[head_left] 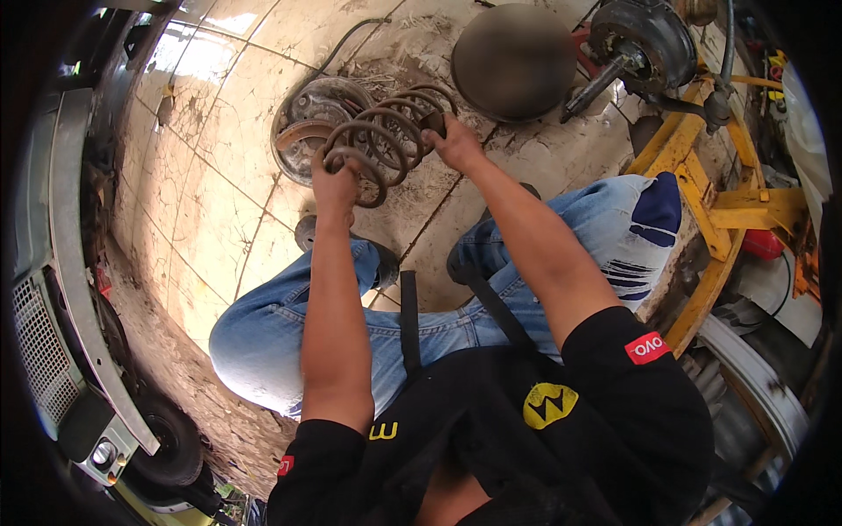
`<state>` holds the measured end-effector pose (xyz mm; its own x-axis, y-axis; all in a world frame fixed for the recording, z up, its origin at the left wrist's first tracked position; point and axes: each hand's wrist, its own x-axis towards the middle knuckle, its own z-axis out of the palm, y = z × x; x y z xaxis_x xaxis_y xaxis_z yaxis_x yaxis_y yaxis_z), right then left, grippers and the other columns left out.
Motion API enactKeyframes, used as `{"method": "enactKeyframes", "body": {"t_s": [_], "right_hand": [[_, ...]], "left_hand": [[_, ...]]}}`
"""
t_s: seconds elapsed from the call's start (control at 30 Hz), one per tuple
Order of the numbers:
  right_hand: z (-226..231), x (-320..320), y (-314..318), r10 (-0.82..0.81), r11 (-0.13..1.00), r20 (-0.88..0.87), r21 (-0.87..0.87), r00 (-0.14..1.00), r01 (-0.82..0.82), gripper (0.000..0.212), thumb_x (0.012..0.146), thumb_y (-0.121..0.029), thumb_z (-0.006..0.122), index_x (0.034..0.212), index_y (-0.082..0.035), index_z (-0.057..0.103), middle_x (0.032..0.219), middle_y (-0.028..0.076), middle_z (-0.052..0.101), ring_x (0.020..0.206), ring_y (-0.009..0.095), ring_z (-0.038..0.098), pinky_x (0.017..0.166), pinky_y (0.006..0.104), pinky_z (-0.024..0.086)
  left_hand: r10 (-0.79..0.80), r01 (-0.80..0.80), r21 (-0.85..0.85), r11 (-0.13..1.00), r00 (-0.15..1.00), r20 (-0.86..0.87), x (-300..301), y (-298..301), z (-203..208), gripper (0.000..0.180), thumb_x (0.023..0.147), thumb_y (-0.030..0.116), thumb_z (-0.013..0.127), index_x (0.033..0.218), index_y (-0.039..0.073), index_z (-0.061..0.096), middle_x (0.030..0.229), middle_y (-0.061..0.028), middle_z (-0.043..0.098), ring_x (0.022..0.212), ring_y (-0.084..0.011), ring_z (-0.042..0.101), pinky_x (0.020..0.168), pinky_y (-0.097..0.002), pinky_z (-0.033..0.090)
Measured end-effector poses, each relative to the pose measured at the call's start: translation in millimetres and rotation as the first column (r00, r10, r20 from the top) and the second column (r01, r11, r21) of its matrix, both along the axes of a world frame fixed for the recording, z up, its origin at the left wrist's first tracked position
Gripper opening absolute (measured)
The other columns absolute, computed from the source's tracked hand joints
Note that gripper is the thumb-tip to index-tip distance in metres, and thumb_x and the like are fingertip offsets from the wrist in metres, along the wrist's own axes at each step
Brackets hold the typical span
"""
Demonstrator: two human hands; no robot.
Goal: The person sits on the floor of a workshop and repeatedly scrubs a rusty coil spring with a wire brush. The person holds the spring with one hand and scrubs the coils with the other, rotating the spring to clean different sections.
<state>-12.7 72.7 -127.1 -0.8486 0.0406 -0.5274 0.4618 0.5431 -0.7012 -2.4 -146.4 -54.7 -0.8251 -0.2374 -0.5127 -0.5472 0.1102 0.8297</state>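
Resting at upper left of centre, a round metal plate [305, 112] could be knocked if either grip slips: fingers of the left hand [336, 181] wrap one end of the upper-centre coil spring [402, 145], those of the right hand [457, 144] the other.

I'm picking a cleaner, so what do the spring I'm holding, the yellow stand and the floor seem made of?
Spring: probably steel, dull brown; thick, round wire in open coils. The brown could be rust or dirt.
Yellow stand: likely painted metal, given its flat beams and worn, dark-marked yellow coat.
Floor: tile, perhaps ceramic; straight joints, bright reflections, brown grime.
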Motion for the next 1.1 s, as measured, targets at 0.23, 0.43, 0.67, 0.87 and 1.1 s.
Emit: {"method": "enactKeyframes", "body": {"t_s": [0.23,0.43,0.67,0.87,1.1], "right_hand": [[-21.5,1.7,-10.4,0.008,0.998,-0.027,-0.059,1.000,-0.010,0.043,0.092,-0.029,0.061,0.127,-0.005,0.052,0.121,0.016,0.060,0.112,0.034,0.057,0.093,0.0445,0.045],[9.0,-1.6,-1.4,-0.007,0.994,0.055,-0.109,0.998,0.013,0.038,0.090,-0.028,0.063,0.119,-0.004,0.059,0.114,0.016,0.064,0.108,0.033,0.059,0.090,0.0434,0.045],[3.7,12.3,8.0,0.208,0.971,0.110,-0.146,0.972,-0.191,0.046,0.084,-0.033,0.068,0.118,-0.003,0.061,0.115,0.017,0.064,0.106,0.035,0.059,0.092,0.0428,0.045],[-2.2,-12.8,82.2,0.255,0.962,0.225,0.040,0.940,-0.271,0.065,0.082,-0.039,0.070,0.129,0.000,0.050,0.121,0.020,0.060,0.115,0.034,0.055,0.097,0.0424,0.043],[-18.6,-14.4,50.6,-0.343,0.939,0.173,0.088,0.923,0.332,0.066,0.088,-0.027,0.066,0.141,-0.001,0.037,0.139,0.020,0.046,0.125,0.031,0.047,0.099,0.0367,0.039]], "left_hand": [[-0.095,0.095,-0.002,0.995,0.995,0.026,16.6,-11.5,-6.4,0.043,0.084,-0.003,0.047,0.127,0.006,0.046,0.089,-0.0065,0.057,0.064,-0.0137,0.056,0.047,-0.0286,0.048],[-0.052,0.044,0.089,0.995,0.995,0.085,9.0,-13.0,1.7,0.040,0.083,-0.002,0.044,0.121,0.003,0.053,0.094,-0.0111,0.059,0.067,-0.0204,0.064,0.048,-0.0328,0.050],[-0.215,0.315,-0.198,0.928,0.889,0.404,6.5,-40.9,-29.0,0.026,0.085,0.011,0.047,0.105,-0.001,0.058,0.083,-0.0137,0.056,0.060,-0.0243,0.060,0.048,-0.0364,0.047],[0.087,-0.140,0.097,0.985,0.901,0.424,15.9,-26.0,-15.5,0.019,0.086,0.016,0.047,0.085,0.000,0.057,0.073,-0.0132,0.054,0.057,-0.0244,0.053,0.049,-0.0378,0.047],[0.025,-0.166,0.238,0.957,0.864,0.503,36.8,-48.8,-53.6,0.017,0.088,0.011,0.044,0.099,0.001,0.053,0.083,-0.0123,0.055,0.059,-0.0254,0.058,0.053,-0.0432,0.056]]}}
